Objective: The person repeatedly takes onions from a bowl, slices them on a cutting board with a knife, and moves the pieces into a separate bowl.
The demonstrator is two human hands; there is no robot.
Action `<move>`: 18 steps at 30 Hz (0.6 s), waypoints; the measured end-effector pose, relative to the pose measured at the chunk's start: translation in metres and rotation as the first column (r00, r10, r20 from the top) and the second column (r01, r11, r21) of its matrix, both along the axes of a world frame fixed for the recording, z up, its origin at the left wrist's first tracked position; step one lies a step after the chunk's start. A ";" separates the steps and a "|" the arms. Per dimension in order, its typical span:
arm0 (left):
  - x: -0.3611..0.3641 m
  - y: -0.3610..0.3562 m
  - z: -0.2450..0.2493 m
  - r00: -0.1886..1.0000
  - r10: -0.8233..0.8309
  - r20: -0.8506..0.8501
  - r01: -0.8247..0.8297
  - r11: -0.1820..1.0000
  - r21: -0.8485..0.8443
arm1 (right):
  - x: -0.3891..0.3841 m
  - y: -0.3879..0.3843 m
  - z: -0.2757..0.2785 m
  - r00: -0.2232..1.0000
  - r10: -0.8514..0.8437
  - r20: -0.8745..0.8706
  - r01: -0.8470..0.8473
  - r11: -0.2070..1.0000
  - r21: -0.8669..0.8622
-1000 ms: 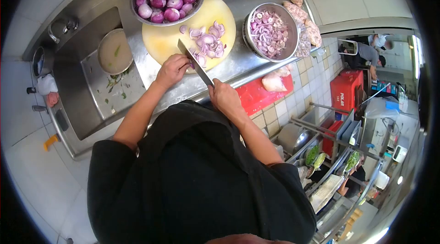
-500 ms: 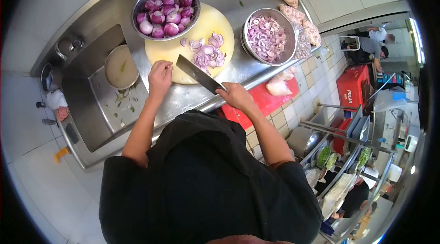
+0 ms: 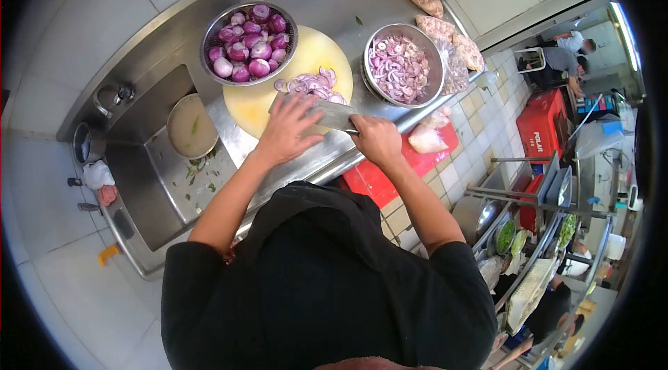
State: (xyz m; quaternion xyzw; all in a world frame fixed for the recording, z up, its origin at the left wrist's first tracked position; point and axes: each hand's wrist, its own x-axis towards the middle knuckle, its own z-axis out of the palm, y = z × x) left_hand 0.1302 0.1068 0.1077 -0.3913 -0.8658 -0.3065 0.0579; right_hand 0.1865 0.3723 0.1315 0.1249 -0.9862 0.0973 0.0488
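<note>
My right hand [image 3: 376, 139] is wrapped around the handle of a cleaver [image 3: 335, 115], whose broad blade points left over the near part of the round, yellowish cutting board [image 3: 316, 46]. Fingers spread, my left hand [image 3: 291, 128] lies across the near left part of the blade and overlaps it in this view. Just beyond the blade is a pile of sliced red onion [image 3: 316, 83], partly hidden by it. At the board's far left, a perforated metal bowl [image 3: 204, 50] holds peeled red onions [image 3: 259, 50]. Right of the board, a steel bowl [image 3: 440, 67] is filled with onion slices [image 3: 400, 67].
On the left, a sink [image 3: 154, 189] contains a pot of cloudy liquid [image 3: 191, 126]. Bags of pale food [image 3: 437, 27] line the counter's right end. Below the counter edge, a red board [image 3: 379, 179] carries a pale bagged item [image 3: 428, 137]. Shelving [image 3: 529, 196] and other people are farther right.
My left hand has moved right, from beside the board onto the blade, and its fingers have spread. The cleaver has turned flatter and now lies against the near side of the slices.
</note>
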 end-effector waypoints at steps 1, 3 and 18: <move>-0.002 0.008 -0.008 0.998 -0.049 0.045 0.055 0.988 -0.142 | 0.000 0.004 -0.001 0.999 0.023 -0.038 -0.023 1.000 -0.003; -0.014 0.019 -0.022 0.987 -0.086 0.136 0.122 0.951 -0.284 | 0.003 0.012 0.001 0.993 0.058 -0.100 -0.056 0.998 0.026; -0.148 -0.081 0.007 0.798 0.601 0.045 -0.594 0.797 -0.105 | 0.067 -0.021 -0.013 0.782 -0.077 0.618 0.316 0.904 -0.287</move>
